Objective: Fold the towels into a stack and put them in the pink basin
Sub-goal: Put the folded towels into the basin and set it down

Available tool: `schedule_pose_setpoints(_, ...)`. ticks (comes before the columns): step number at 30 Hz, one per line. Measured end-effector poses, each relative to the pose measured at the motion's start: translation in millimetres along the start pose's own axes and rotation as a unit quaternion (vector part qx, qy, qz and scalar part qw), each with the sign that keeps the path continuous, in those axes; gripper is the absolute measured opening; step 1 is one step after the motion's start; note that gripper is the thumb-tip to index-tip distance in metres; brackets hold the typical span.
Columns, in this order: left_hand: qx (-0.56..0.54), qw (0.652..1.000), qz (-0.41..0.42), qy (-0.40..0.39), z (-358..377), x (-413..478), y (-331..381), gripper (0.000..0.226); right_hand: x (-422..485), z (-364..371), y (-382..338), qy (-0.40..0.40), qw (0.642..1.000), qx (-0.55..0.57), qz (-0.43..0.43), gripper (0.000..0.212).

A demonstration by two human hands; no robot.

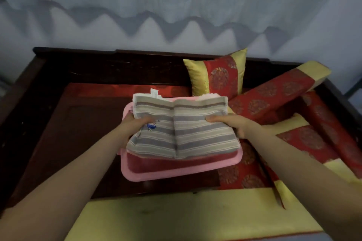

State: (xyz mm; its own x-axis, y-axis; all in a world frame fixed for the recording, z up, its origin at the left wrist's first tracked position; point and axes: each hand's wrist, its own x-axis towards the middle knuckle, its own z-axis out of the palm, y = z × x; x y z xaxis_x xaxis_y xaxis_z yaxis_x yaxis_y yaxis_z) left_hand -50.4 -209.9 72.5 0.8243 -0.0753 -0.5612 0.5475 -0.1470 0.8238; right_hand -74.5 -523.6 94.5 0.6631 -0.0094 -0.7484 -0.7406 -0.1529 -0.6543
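Dark wooden bench (58,139), carved backrest along the far side. Resting on its seat: pink basin (176,172), rectangular, near the middle, its right end overlapping a red-and-yellow patterned seat cushion (244,191). On the right part: upright square pillow (217,76) against the backrest, and a long bolster (274,92) lying tilted beside it.

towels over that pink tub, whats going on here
A person is holding a folded stack of striped towels with both hands, the left hand gripping its left edge and the right hand its right edge. The stack sits over the pink basin, which rests on a dark wooden couch beside red and yellow cushions. Whether the towels already rest on the basin's bottom cannot be told.
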Motion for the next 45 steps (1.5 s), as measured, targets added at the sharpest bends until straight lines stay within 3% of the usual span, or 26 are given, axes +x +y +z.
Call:
schedule_pose_setpoints(2,0.019,0.999,-0.006,0.033,11.4,10.8,-15.3,0.046,19.3,8.2,15.5,0.018,0.999,-0.036,0.003,0.079)
schedule_pose_setpoints(3,0.014,0.999,-0.016,0.042,16.5,18.2,-25.5,0.051,26.0,13.9,20.8,0.038,0.998,-0.041,-0.001,0.072)
schedule_pose_setpoints(5,0.007,0.998,-0.033,0.058,25.7,28.6,-44.3,0.044,34.7,23.2,28.4,0.070,0.996,-0.050,-0.013,0.052)
schedule_pose_setpoints(8,0.016,0.993,-0.056,0.103,35.4,44.3,-61.2,0.036,54.5,28.6,39.0,0.094,0.995,-0.038,-0.005,0.043)
schedule_pose_setpoints(11,0.064,0.988,-0.060,0.128,35.7,58.6,-71.5,0.057,69.4,31.5,42.6,0.133,0.989,-0.058,-0.018,0.052)
schedule_pose_setpoints(15,0.244,0.959,-0.023,0.139,38.3,61.0,-82.1,0.080,69.2,41.8,50.1,0.233,0.927,-0.269,-0.117,0.077)
schedule_pose_setpoints(17,0.374,0.908,0.092,0.162,40.9,53.9,-79.5,0.084,69.5,42.9,53.7,0.272,0.846,-0.409,-0.205,0.082)
schedule_pose_setpoints(19,0.565,0.771,0.230,0.182,41.1,46.1,-75.2,0.092,71.5,40.3,50.0,0.287,0.704,-0.578,-0.296,0.083)
schedule_pose_setpoints(20,0.637,0.701,0.273,0.168,41.4,41.9,-71.0,0.095,73.8,37.6,46.7,0.263,0.649,-0.632,-0.332,0.083)
schedule_pose_setpoints(22,0.726,0.613,0.301,0.083,43.1,40.8,-68.7,0.097,81.4,29.6,45.9,0.181,0.594,-0.698,-0.357,0.073)
schedule_pose_setpoints(24,0.781,0.566,0.264,0.020,44.3,43.4,-72.8,0.089,87.2,21.7,51.9,0.130,0.593,-0.729,-0.315,0.059)
schedule_pose_setpoints(27,0.813,0.549,0.195,0.003,39.2,46.1,-78.1,0.085,92.5,15.8,60.1,0.124,0.624,-0.731,-0.246,0.053)
schedule_pose_setpoints(31,0.835,0.521,0.178,0.006,45.8,43.6,-79.9,0.076,100.4,21.6,58.8,0.120,0.637,-0.731,-0.212,0.053)
schedule_pose_setpoints(35,0.830,0.527,0.183,-0.002,52.5,41.6,-64.5,0.070,87.3,24.6,43.6,0.115,0.670,-0.694,-0.236,0.054)
schedule_pose_setpoints(37,0.786,0.565,0.248,0.046,46.8,36.4,-48.4,0.070,69.2,20.8,30.3,0.167,0.694,-0.629,-0.307,0.045)
schedule_pose_setpoints(40,0.673,0.642,0.314,0.189,23.9,20.4,-28.4,0.064,47.6,6.8,17.8,0.297,0.678,-0.562,-0.369,0.038)
schedule_pose_setpoints(42,0.611,0.693,0.299,0.237,6.2,10.1,-30.1,0.064,43.6,-3.7,17.8,0.332,0.698,-0.540,-0.332,0.042)
schedule_pose_setpoints(45,0.534,0.775,0.210,0.265,-9.9,-1.6,-35.4,0.070,46.2,-17.4,20.3,0.331,0.754,-0.511,-0.245,0.054)
